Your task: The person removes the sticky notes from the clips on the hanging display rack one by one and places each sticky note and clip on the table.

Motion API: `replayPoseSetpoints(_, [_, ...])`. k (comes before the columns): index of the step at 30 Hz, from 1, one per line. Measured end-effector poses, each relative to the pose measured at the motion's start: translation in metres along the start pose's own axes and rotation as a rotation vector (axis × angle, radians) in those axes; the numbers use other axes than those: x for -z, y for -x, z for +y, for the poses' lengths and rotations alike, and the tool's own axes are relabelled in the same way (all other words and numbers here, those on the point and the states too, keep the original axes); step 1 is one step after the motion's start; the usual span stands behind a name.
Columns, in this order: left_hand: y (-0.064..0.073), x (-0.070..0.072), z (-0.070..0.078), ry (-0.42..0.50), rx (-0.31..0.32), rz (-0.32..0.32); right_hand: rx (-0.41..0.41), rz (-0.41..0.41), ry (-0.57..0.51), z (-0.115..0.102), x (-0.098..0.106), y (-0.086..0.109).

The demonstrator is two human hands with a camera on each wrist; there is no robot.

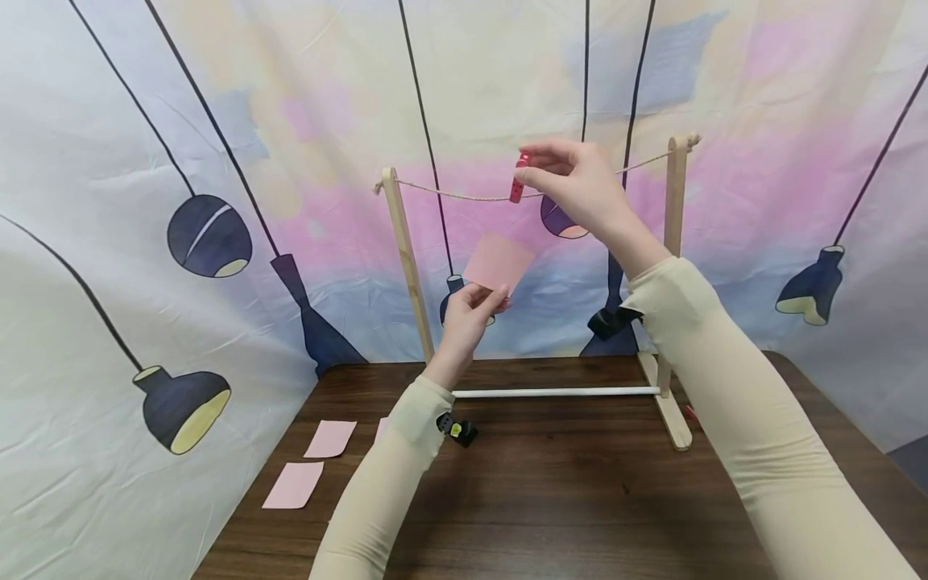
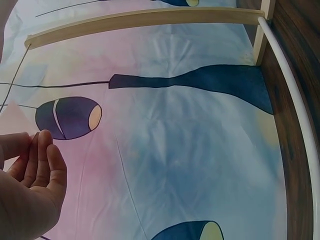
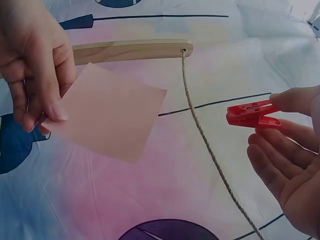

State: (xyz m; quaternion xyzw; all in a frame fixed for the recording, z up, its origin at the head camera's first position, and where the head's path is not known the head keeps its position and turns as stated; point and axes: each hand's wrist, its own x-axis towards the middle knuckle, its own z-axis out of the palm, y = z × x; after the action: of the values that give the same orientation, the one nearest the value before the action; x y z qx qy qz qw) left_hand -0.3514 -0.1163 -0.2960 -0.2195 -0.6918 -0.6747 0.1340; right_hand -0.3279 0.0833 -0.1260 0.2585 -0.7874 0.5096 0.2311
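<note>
My left hand (image 1: 467, 322) pinches a square pink paper note (image 1: 499, 262) by its lower corner between thumb and fingers, just below the rope (image 1: 464, 196). In the right wrist view the whole note (image 3: 112, 112) shows flat and tilted, apart from the rope. Higher up, my right hand (image 1: 580, 181) holds a red clothespin (image 1: 519, 179) by its handle ends. The clothespin (image 3: 252, 114) points toward the rope (image 3: 212, 150) in the right wrist view, with a gap between them. Only part of the note appears beside the left hand (image 2: 32, 185) in the left wrist view.
The rope hangs slack between two wooden posts (image 1: 408, 266) (image 1: 676, 201) joined low down by a white rod (image 1: 558, 392). Pink notes (image 1: 331, 439) (image 1: 293, 486) lie on the dark table (image 1: 551, 499) at left, another partly behind the left sleeve. A patterned cloth (image 1: 290, 161) hangs behind.
</note>
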Motion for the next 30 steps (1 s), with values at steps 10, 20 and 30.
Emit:
replayPoseSetpoints(10, [0.010,0.016,0.002,-0.068,0.003,-0.034,-0.023,0.014,0.038,0.013,0.011,0.018])
replayPoseSetpoints(20, [0.017,0.042,0.010,-0.117,-0.020,-0.004,-0.069,0.047,0.068,0.026,0.037,0.038])
replayPoseSetpoints(30, [0.028,0.069,0.019,-0.210,-0.034,-0.036,-0.067,0.094,0.012,0.043,0.057,0.053])
